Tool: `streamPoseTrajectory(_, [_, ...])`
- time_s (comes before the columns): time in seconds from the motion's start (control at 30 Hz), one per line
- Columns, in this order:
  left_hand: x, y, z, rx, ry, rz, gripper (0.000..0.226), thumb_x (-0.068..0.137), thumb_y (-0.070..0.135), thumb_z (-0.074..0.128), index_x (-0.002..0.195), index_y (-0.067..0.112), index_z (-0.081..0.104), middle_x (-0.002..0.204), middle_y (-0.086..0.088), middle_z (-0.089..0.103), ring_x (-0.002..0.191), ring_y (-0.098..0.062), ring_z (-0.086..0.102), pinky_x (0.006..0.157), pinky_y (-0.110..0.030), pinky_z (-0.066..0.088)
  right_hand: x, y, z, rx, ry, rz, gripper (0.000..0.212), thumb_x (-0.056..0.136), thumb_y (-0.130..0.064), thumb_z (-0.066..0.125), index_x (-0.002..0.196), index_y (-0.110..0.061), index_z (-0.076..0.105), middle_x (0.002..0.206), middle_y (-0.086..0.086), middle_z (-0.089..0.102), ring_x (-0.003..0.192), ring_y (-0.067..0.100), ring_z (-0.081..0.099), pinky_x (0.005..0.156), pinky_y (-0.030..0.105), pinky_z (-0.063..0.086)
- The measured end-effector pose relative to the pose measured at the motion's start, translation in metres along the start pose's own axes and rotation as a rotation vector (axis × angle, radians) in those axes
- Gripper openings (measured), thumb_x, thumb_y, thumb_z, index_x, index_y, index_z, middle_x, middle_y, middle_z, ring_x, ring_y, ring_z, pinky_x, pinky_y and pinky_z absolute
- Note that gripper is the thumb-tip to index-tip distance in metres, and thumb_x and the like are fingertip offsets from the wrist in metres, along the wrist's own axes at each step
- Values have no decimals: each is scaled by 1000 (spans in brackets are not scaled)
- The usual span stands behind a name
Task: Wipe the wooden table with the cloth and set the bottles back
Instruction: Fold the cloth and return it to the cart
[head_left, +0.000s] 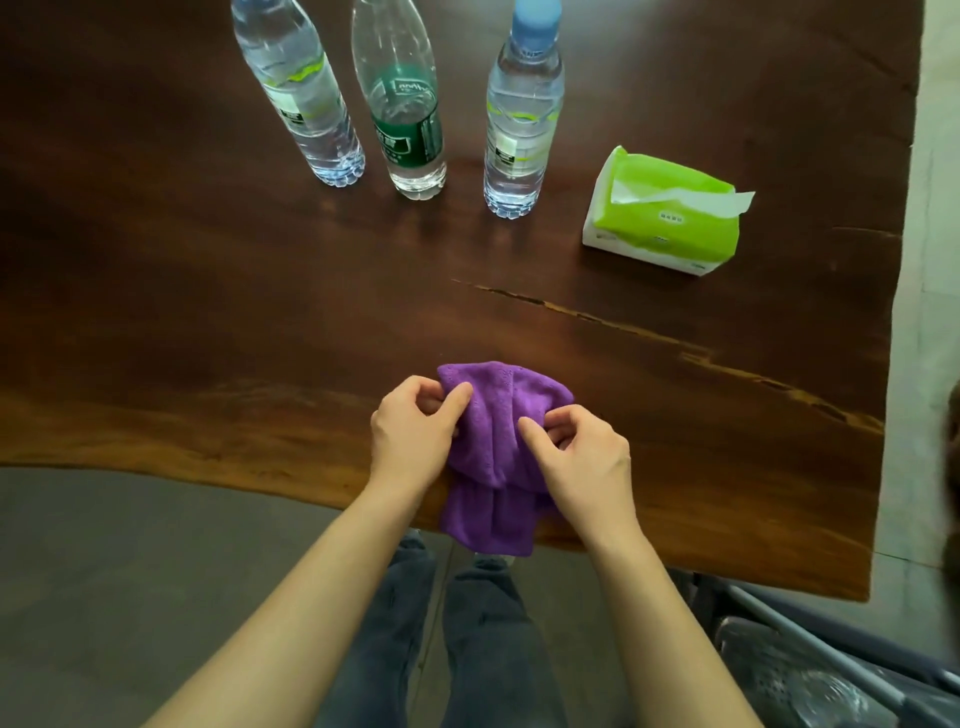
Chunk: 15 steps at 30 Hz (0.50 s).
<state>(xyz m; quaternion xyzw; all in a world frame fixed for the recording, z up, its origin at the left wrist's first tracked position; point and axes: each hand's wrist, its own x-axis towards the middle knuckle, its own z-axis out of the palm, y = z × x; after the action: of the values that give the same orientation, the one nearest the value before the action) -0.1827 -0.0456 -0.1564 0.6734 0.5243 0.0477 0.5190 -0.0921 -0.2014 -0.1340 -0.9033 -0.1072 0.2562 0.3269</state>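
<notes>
Both hands were pinched shut on the purple cloth (498, 452) in the lower middle of the frame: the left hand (413, 441) held its upper left edge between thumb and fingers, and the right hand (584, 460) gripped a fold on its right side. The cloth was bunched between them, its upper part over the near edge of the wooden table (208, 322) and its lower end hanging past that edge. Farther up the frame, three bottles stood upright in a loose row, well apart from the cloth: a clear bottle (301, 104) at upper left, a green-labelled bottle (405, 119) just beside it, and a blue-capped bottle (522, 119) to the right. A green tissue pack (665, 215) lay at upper right. The step in hand looked like gathering or folding the cloth into a pad. Wiping would next call for pressing it flat to the wood and sweeping across, with the bottles likely needing to be lifted aside first.
</notes>
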Motion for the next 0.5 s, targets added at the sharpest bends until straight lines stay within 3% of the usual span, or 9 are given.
streamPoseTrajectory(0.1, [-6, 1, -2, -13, 44, 28, 26, 79, 50, 74, 72, 27, 64, 65, 16, 67, 63, 0, 62, 60, -28, 53, -2, -3, -3, 87, -15, 14, 14, 89, -40, 72, 83, -30, 64, 75, -17, 63, 73, -1, 60, 57, 6, 40])
streamPoseTrajectory(0.2, [-18, 13, -10, -90, 22, 41, 23, 83, 41, 76, 67, 31, 61, 60, 21, 61, 56, 5, 52, 53, -10, 40, -8, -8, -13, 187, -37, 35, 13, 91, -37, 71, 83, -30, 64, 81, -15, 65, 76, -2, 60, 60, -1, 41])
streamPoseTrajectory(0.3, [-30, 26, -24, -169, -19, 41, 28, 86, 31, 76, 66, 22, 59, 58, 16, 56, 55, 2, 47, 52, -12, 40, -17, -14, -26, 311, -75, 85, 14, 92, -33, 71, 82, -27, 62, 84, -11, 66, 78, 4, 62, 55, 6, 44])
streamPoseTrajectory(0.4, [-46, 41, -40, -235, -108, 19, 25, 86, 23, 76, 70, 17, 58, 65, 1, 60, 66, -10, 52, 60, -28, 44, -33, -19, -40, 502, -131, 111, 16, 85, -19, 76, 88, -22, 61, 90, -6, 69, 84, 8, 67, 62, 12, 51])
streamPoseTrajectory(0.43, [-51, 45, -46, -251, -143, 24, 22, 85, 19, 76, 74, 15, 58, 70, -7, 61, 69, -15, 53, 62, -33, 45, -39, -20, -44, 584, -171, 114, 23, 83, -15, 77, 95, -24, 60, 96, -6, 69, 90, 11, 69, 66, 15, 54])
streamPoseTrajectory(0.5, [-61, 53, -57, -289, -214, 66, 19, 85, 4, 75, 84, 12, 57, 79, -11, 64, 77, -19, 59, 64, -30, 49, -53, -22, -50, 731, -262, 122, 54, 77, -12, 78, 121, -33, 56, 115, -13, 66, 104, 9, 70, 74, 22, 59])
